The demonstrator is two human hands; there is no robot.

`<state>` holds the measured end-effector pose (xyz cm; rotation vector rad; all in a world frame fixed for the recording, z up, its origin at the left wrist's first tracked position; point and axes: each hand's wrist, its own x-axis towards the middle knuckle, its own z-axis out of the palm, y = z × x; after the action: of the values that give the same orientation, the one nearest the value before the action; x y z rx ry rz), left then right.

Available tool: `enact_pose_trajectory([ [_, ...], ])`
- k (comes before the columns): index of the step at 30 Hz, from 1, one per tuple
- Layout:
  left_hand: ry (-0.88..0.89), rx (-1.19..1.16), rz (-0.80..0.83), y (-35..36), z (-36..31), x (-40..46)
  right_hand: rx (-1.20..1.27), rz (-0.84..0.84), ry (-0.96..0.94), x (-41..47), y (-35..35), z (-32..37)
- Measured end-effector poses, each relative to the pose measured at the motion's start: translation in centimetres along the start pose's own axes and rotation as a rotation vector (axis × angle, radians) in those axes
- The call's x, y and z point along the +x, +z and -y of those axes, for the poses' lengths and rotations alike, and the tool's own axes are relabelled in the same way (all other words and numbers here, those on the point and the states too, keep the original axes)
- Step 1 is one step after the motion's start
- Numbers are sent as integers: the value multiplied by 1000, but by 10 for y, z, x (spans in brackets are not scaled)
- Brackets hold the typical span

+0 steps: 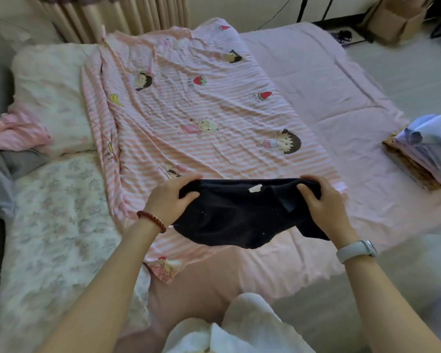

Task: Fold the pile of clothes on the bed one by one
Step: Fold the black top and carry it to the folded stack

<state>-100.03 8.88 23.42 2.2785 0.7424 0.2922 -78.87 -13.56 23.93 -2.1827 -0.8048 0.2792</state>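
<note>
Garment: black cloth garment [242, 215] held over the pink striped cartoon-print sheet [189, 110]
Left hand [168, 200]: grips the garment's left edge
Right hand [323, 202]: grips its right edge
Stack: folded pastel clothes [425, 154], right of the sheet

- The garment [242, 215] was black, with a white tag.
- The sheet [201, 110] was pink-and-white striped, with cartoon figures.
- The quilt [56, 225] was pale floral.

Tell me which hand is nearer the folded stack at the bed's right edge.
Right. The right hand grips the black garment at its right end, on the side toward the folded stack; the left hand grips the garment's far end, farther from it.
</note>
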Motion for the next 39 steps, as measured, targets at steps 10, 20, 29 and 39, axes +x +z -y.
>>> enact_pose_trajectory([
  [10, 124, -304, -133, -13, -62, -4, 98, -223, -151, -23, -70, 4],
  [20, 87, -149, 15, -32, -80, 72, -37, -255, -161, 37, -89, 4],
  [29, -216, 342, -56, 13, -28, 241, -330, -61, -63, 240, -6, -27],
  [39, -794, -88, -27, 180, 105, 165, -37, 258, 297, 168, 130, -170],
])
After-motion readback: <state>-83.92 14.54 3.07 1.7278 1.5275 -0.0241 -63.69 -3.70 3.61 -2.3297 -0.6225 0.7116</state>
